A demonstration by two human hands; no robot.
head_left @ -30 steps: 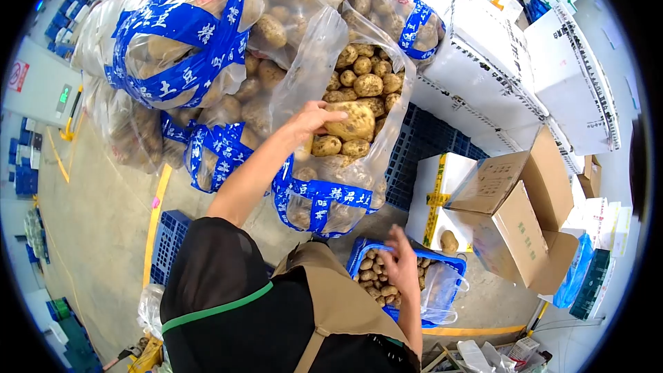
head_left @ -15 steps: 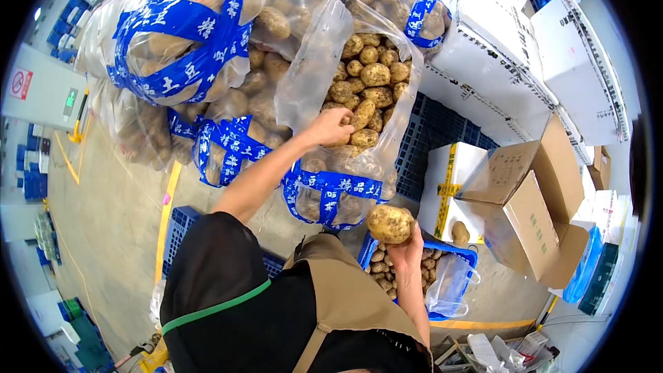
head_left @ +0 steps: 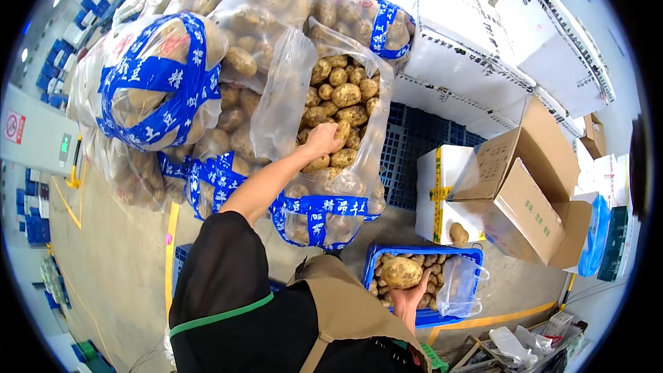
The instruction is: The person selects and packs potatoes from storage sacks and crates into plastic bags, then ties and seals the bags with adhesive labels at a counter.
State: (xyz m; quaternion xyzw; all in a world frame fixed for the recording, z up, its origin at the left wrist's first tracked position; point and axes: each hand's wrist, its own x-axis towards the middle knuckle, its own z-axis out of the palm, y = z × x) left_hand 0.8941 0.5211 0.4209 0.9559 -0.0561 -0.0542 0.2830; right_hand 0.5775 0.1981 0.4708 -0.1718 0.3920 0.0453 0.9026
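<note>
Large potato [head_left: 401,272] has moved over the blue crate [head_left: 436,318], held in the right hand [head_left: 412,295]. Left hand [head_left: 322,140] touches bagged potatoes [head_left: 347,94]; its grip I cannot tell.

The single head-worn camera looks forward and steeply down through a round, wide-angle view, close above the wearer's apron [head_left: 345,302], with the open bag [head_left: 276,103] ahead and blue crate [head_left: 431,319] at lower right.
</note>
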